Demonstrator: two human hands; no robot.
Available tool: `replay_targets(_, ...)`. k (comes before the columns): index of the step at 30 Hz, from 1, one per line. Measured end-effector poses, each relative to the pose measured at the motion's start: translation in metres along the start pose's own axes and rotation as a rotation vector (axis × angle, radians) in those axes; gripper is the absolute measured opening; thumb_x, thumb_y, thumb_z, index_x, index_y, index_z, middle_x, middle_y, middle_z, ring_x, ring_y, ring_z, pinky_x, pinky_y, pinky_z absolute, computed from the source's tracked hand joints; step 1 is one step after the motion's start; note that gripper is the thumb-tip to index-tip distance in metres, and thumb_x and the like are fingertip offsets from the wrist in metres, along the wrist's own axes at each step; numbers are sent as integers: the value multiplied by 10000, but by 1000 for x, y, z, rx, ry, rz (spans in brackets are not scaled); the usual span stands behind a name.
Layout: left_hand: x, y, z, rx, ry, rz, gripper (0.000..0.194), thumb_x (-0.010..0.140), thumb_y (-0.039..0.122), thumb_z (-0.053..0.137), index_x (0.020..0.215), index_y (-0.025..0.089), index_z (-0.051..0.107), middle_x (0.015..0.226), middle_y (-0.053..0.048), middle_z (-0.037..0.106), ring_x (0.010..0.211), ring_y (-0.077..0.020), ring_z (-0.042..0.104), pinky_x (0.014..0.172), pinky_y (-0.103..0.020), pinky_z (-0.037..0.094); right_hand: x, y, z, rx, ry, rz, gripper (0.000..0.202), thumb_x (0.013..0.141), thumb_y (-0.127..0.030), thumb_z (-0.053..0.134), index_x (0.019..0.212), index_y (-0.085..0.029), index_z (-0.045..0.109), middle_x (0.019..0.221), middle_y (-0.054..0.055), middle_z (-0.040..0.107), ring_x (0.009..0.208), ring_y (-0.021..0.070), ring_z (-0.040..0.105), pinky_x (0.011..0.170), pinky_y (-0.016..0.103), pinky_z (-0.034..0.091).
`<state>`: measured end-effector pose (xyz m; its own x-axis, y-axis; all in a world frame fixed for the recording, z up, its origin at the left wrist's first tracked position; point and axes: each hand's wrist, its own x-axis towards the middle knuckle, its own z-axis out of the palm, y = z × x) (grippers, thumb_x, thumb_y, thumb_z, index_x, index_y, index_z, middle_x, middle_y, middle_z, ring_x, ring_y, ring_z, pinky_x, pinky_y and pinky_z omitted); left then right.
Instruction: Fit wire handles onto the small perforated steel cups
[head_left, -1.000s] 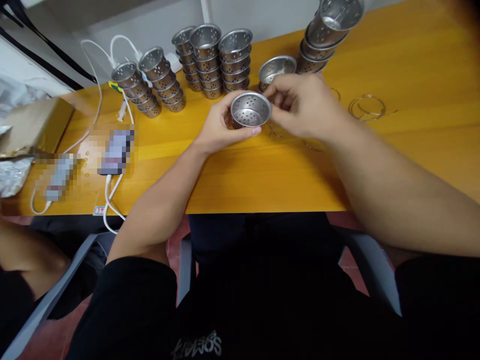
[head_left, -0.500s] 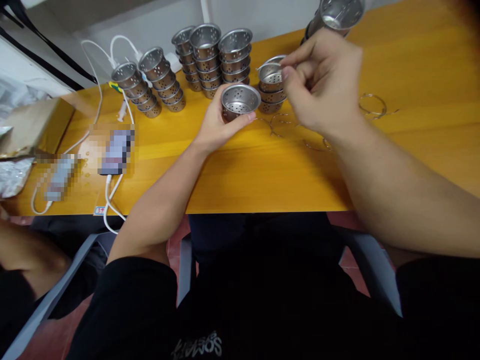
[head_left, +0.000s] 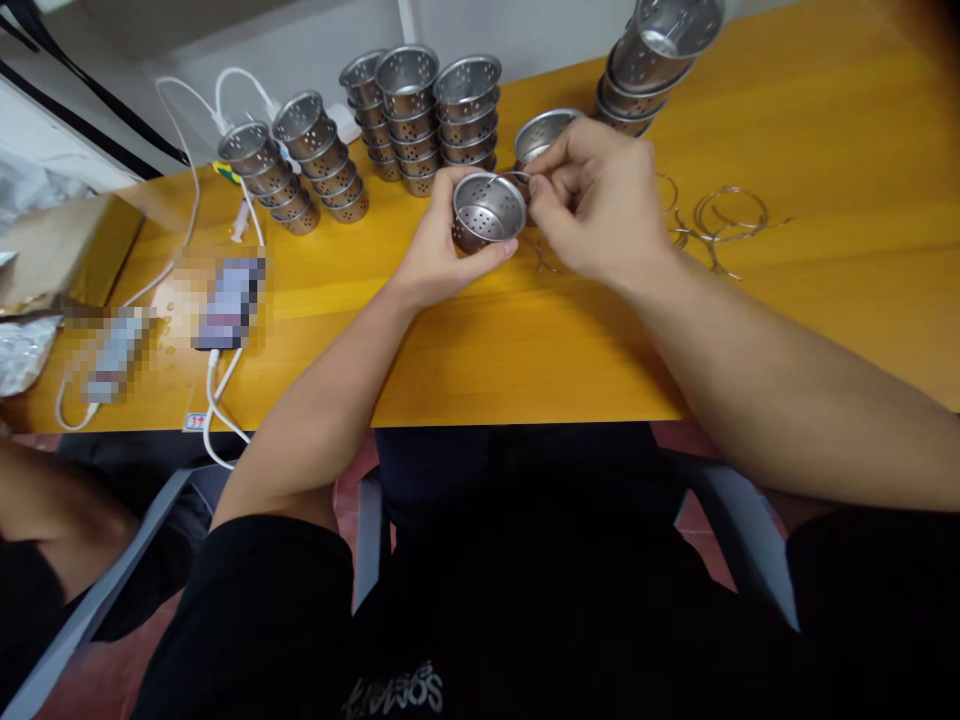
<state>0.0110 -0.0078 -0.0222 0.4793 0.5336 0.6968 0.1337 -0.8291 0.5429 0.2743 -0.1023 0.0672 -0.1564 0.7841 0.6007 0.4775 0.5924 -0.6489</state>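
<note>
My left hand (head_left: 439, 250) grips a perforated metal cup (head_left: 489, 212), its open top tilted toward me. My right hand (head_left: 600, 205) pinches a thin wire (head_left: 514, 176), whose end reaches the cup's rim. Just behind my right hand is another perforated cup (head_left: 544, 135), partly hidden by the fingers. Loose wire loops (head_left: 731, 212) lie on the table to the right of my right hand. A smaller piece of wire (head_left: 544, 260) rests below it.
Stacks of perforated cups stand behind my left hand (head_left: 416, 125), at the left (head_left: 322, 155) and at the back right (head_left: 649, 75). Two blurred devices with white cables lie on the table (head_left: 450, 370). A cardboard box (head_left: 75, 245) and a person's arm (head_left: 60, 500) are at far left.
My right hand has moved left and down, bringing the wire to the rim of the held cup. The cup has shifted slightly right, and more wire loops show on the table.
</note>
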Motion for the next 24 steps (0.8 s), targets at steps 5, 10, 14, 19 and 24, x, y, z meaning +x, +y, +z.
replay_targets(5,1,3,-2,-7,-64,11,1063,1126,1065,734,1835,367,360,1711,-142,633,1560,-377,770,1344,-546,662,-3,-6,-3,-8,-35,47,431,1203,-843,842,1197,-419,764,816,14,675,804,356,722,866,560,730)
replay_targets(10,1,4,-3,10,-83,17,1142,1087,1111,733,1855,373,322,1744,-144,607,1595,-401,748,1379,-559,639,0,-2,5,-3,35,-21,418,1220,-713,908,1115,-361,708,706,-41,552,600,261,542,788,506,654)
replay_targets(14,0,7,1,17,-46,12,1179,1043,1105,815,1835,373,340,1710,-142,628,1562,-409,771,1364,-584,656,-2,-8,10,-8,54,-48,240,1218,-512,918,1167,-357,742,668,-67,506,547,239,465,697,474,566)
replay_targets(19,2,15,3,38,-2,-34,1195,958,1133,891,1755,385,409,1623,-122,680,1452,-393,810,1264,-561,676,-3,-10,15,11,37,-36,158,1175,-293,912,1202,-349,766,675,-76,544,539,220,451,659,436,493)
replay_targets(24,5,26,-1,45,12,-84,1124,952,1095,947,1677,372,485,1527,-100,746,1334,-360,851,1180,-517,695,-1,0,22,123,20,-44,162,1202,-358,951,1193,-333,792,701,-65,554,542,198,434,570,403,380)
